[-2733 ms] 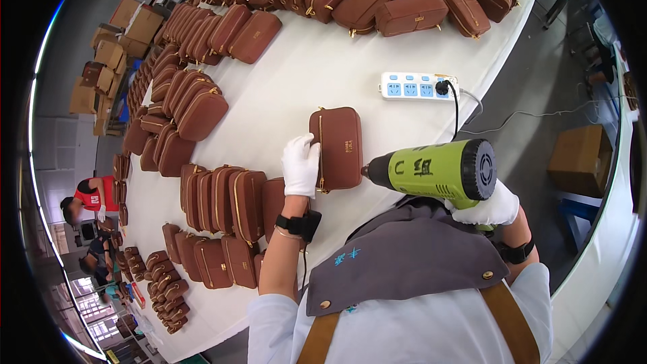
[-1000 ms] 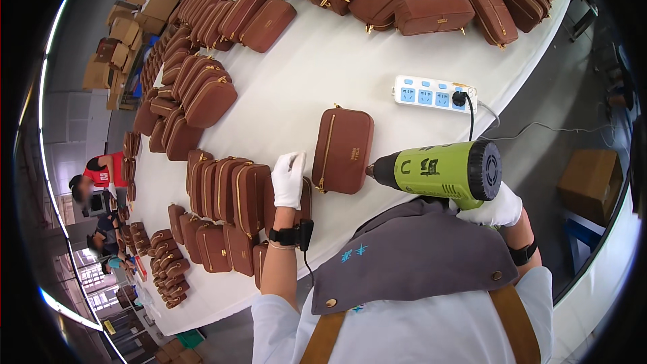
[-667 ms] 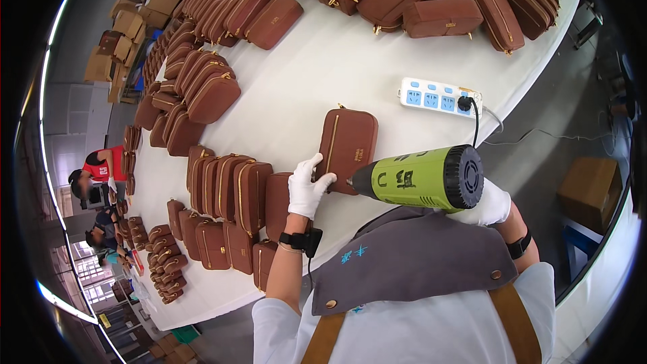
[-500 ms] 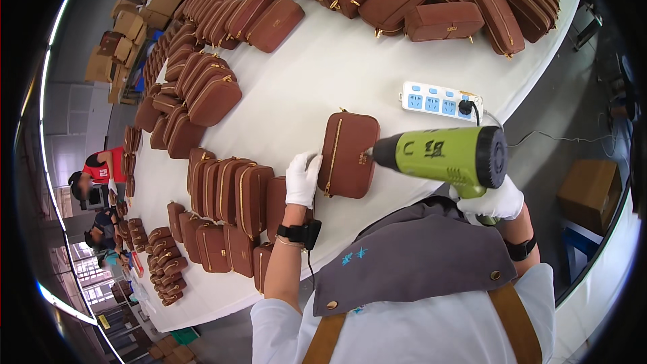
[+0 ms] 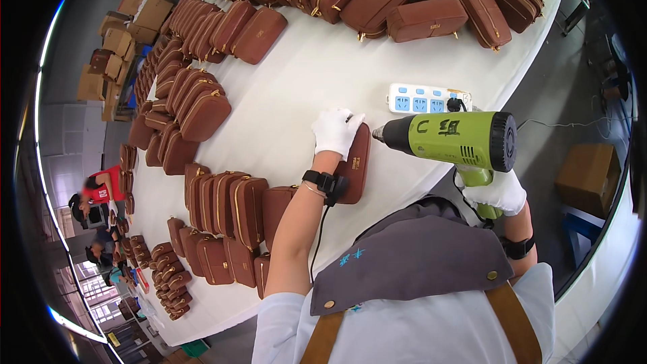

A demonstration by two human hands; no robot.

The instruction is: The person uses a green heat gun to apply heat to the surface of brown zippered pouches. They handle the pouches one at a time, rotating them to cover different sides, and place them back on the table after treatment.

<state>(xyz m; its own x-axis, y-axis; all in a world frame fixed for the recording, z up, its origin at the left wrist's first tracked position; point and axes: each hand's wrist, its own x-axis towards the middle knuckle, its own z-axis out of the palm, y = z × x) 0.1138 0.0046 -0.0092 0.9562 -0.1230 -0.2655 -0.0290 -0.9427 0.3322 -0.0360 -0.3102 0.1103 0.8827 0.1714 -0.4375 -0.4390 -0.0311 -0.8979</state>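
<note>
The person's left hand (image 5: 335, 133), in a white knit glove, lay over the far end of a reddish-brown, rounded rectangular leather bag (image 5: 357, 168) with gold lettering; its fingers were bent at the bag's edge, but whether they pinched the bag or merely pressed on it could not be told. The bag rested on the long white-covered table (image 5: 296, 101) in front of the person, its left part hidden beneath the left hand and wrist. The right hand (image 5: 500, 194), also white-gloved, was wrapped around the grip of a lime-green and black heat gun (image 5: 455, 138), held level with its metal nozzle pointing left, just beside the bag's far right corner. Beyond the heat gun lay a white power strip (image 5: 419, 100) with blue sockets, a black plug (image 5: 456, 104) in its right end. Left of the left forearm stood a row of upright brown leather bags (image 5: 226, 209) with gold zips, and more brown bags (image 5: 431, 19) crowded the table's far side. A grey apron (image 5: 411, 256) with brown straps covered the person's front, and a brown cardboard box (image 5: 588, 178) sat off to the right, beyond the table.
</note>
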